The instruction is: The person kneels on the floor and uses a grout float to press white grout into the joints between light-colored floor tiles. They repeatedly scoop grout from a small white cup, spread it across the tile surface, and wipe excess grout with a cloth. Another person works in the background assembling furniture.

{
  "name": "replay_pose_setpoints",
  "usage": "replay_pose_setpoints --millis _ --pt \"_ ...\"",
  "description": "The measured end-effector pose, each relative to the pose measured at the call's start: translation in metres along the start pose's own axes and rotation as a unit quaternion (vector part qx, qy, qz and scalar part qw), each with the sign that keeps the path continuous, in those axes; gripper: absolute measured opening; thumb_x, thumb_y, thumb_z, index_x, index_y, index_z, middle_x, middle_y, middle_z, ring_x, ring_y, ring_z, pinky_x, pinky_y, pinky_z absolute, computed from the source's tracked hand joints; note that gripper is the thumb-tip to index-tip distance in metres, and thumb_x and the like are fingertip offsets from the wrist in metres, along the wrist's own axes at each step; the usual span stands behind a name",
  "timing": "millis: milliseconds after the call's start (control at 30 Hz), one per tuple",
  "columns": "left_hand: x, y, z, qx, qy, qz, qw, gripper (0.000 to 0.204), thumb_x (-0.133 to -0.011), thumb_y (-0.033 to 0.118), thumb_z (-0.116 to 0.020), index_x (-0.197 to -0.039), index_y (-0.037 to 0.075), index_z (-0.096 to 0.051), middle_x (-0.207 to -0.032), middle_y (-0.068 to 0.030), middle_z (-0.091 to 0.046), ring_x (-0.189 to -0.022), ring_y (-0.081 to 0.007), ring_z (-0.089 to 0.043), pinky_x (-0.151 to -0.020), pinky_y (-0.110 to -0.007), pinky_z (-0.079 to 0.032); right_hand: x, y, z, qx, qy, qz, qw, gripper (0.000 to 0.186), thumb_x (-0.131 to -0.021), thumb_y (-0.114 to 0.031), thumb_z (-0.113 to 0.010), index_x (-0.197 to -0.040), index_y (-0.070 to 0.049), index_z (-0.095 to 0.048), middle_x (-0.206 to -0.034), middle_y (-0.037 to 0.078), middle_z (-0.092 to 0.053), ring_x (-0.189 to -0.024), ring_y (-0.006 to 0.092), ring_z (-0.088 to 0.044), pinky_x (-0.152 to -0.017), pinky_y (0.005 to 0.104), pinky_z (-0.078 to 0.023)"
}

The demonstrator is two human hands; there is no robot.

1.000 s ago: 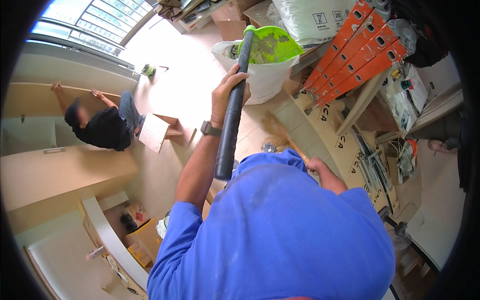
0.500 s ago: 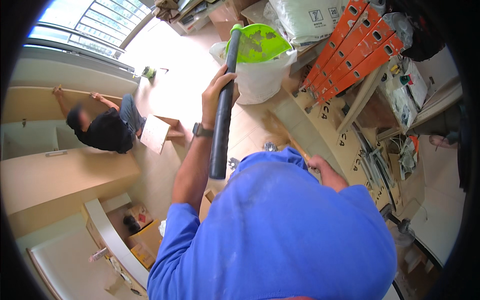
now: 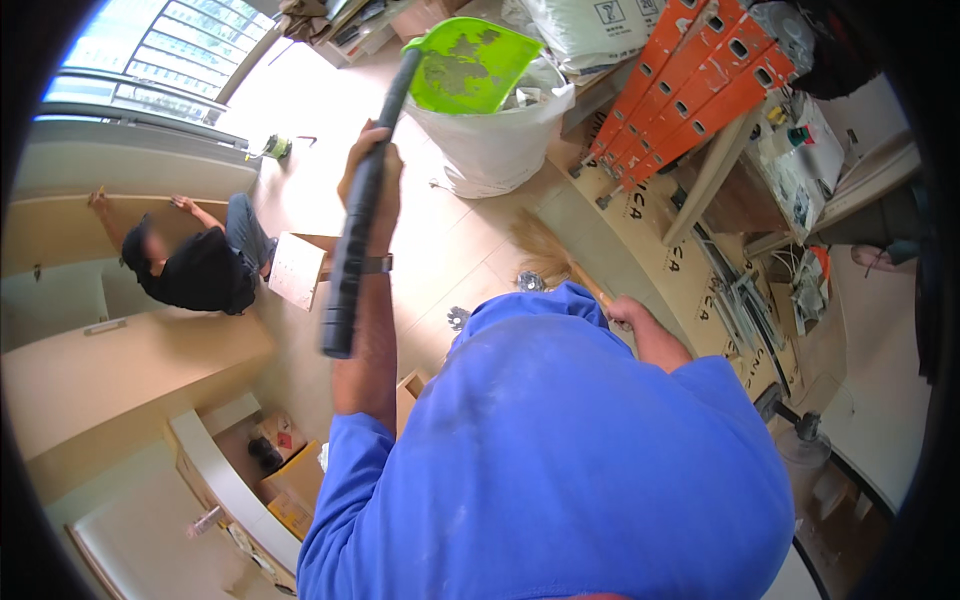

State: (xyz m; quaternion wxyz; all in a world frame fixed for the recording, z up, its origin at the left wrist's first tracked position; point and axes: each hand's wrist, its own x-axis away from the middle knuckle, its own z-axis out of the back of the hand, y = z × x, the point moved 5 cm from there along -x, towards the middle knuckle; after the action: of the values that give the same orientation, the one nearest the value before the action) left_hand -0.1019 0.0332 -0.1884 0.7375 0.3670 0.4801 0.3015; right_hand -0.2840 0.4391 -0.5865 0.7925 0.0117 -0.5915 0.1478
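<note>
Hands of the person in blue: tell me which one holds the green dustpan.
The left hand, raised on the dustpan's dark handle; the right hand grips a broom.

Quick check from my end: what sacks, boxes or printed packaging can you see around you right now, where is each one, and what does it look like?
White sack: top centre, behind the ladder, plump, dark printed mark.
White bag: on the floor under the green dustpan, open, filled with debris.
Printed cardboard sheets: flat on the floor at right, tan, dark lettering.
Small cardboard boxes: lower left by the cabinet, brown, one with a red label.
</note>
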Motion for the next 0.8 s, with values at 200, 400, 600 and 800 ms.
replay_pose_setpoints --millis 200,400,600,800 --pt "-0.015 -0.006 0.064 0.127 0.130 0.087 0.979 0.018 -0.083 0.009 -0.058 -0.099 0.001 -0.059 -0.096 -0.0108 -0.061 -0.083 -0.0170 -0.061 -0.077 -0.027 -0.050 0.006 0.011 -0.010 -0.037 0.004 -0.029 0.999 0.017 -0.069 -0.014 -0.067 -0.071 0.003 -0.063 -0.059 0.011 -0.059 -0.051 0.0204 -0.056 -0.047 0.0381 -0.043" --pt "0.014 0.039 0.154 0.126 0.177 0.163 0.962 0.034 -0.089 0.021 -0.054 -0.113 -0.003 -0.049 -0.104 -0.0165 -0.061 -0.090 -0.0228 -0.064 -0.081 -0.030 -0.053 0.017 0.020 -0.021 -0.075 0.016 -0.031 0.997 0.017 -0.069 -0.013 -0.066 -0.071 0.003 -0.062 -0.056 0.010 -0.058 -0.047 0.0194 -0.055 -0.045 0.0366 -0.042" --pt "0.053 0.037 0.169 0.141 0.139 0.233 0.952 0.027 -0.089 0.015 -0.052 -0.111 0.000 -0.049 -0.110 -0.0193 -0.060 -0.089 -0.0241 -0.065 -0.079 -0.030 -0.054 0.038 0.028 -0.031 -0.091 0.016 -0.046 0.995 0.016 -0.071 -0.014 -0.064 -0.073 0.002 -0.063 -0.055 0.009 -0.057 -0.046 0.0189 -0.053 -0.044 0.0373 -0.040" --pt "0.069 0.023 0.139 0.180 0.054 0.286 0.940 0.028 -0.091 0.018 -0.053 -0.113 0.002 -0.051 -0.113 -0.0168 -0.059 -0.093 -0.0205 -0.063 -0.080 -0.028 -0.052 0.084 0.025 -0.065 -0.106 0.027 -0.022 0.994 0.017 -0.070 -0.015 -0.065 -0.072 0.002 -0.063 -0.054 0.010 -0.057 -0.045 0.0199 -0.053 -0.043 0.0374 -0.041"
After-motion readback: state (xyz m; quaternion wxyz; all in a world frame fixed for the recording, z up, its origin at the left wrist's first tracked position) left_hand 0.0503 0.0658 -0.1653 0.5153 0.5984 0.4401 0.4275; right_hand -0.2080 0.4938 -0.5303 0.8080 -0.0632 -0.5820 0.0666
